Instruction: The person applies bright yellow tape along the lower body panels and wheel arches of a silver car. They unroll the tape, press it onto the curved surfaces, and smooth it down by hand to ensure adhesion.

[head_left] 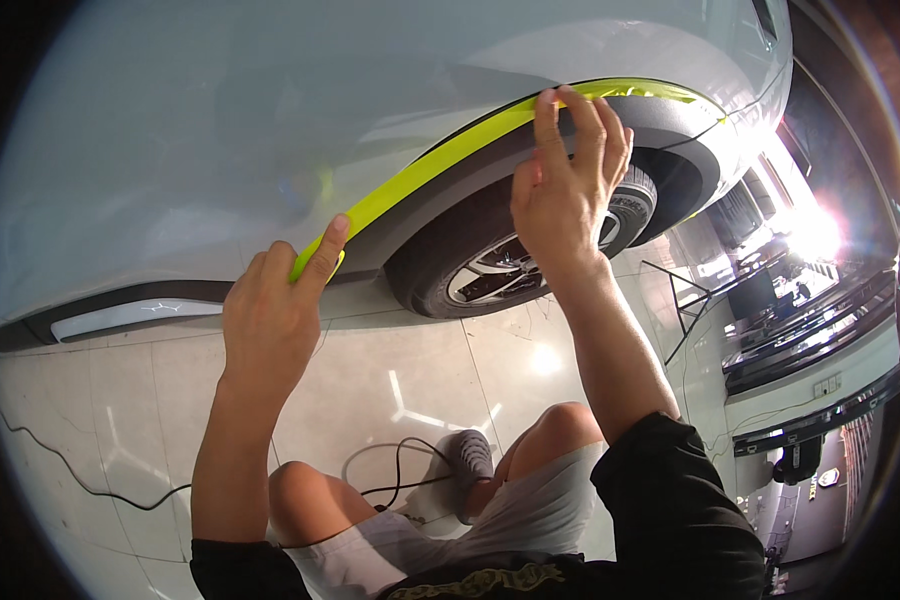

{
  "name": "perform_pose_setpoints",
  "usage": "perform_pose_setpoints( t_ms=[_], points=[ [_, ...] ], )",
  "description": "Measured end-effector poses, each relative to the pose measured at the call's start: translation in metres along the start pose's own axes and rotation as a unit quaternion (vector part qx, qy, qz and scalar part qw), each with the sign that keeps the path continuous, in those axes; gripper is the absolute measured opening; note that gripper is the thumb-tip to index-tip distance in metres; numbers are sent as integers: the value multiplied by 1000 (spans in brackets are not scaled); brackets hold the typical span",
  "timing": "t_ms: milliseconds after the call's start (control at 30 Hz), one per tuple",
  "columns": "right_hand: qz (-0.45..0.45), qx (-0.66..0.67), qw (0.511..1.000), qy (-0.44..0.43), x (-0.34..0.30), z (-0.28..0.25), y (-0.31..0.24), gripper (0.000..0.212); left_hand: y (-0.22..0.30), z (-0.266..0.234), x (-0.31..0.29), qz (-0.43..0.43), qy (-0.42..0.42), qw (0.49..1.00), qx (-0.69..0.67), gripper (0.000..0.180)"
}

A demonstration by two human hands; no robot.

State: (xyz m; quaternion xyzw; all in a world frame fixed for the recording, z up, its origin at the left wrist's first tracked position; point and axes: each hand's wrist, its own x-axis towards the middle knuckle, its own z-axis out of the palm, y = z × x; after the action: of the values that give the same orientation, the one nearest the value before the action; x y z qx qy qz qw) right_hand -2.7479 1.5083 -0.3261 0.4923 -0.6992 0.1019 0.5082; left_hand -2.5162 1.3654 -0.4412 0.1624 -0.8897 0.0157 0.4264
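The left hand (273, 318) grasps the lower end of the yellow-green tape (450, 150), index finger extended; the right hand (570, 195) is unclenched, fingertips against the strip (it follows the upper edge of the dark wheel-arch trim (670, 122)). Tiled floor (400, 350) gives room between the forearms.

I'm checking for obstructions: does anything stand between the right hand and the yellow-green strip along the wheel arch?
Nothing visible does. The right hand has its fingers right at the yellow-green strip.
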Motion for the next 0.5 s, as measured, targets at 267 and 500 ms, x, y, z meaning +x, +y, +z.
perform_pose_setpoints(
  t_ms=[267, 500],
  points=[
    [-44, -6, 999, -22, -5, -2, -16, 60, 10, 26, -3, -23, -23, 999, -30, 78],
    [-72, 7, 997, -5, -6, 3, -14, 59, 10, 34, -5, -28, -4, 999, 15, 82]
  ],
)
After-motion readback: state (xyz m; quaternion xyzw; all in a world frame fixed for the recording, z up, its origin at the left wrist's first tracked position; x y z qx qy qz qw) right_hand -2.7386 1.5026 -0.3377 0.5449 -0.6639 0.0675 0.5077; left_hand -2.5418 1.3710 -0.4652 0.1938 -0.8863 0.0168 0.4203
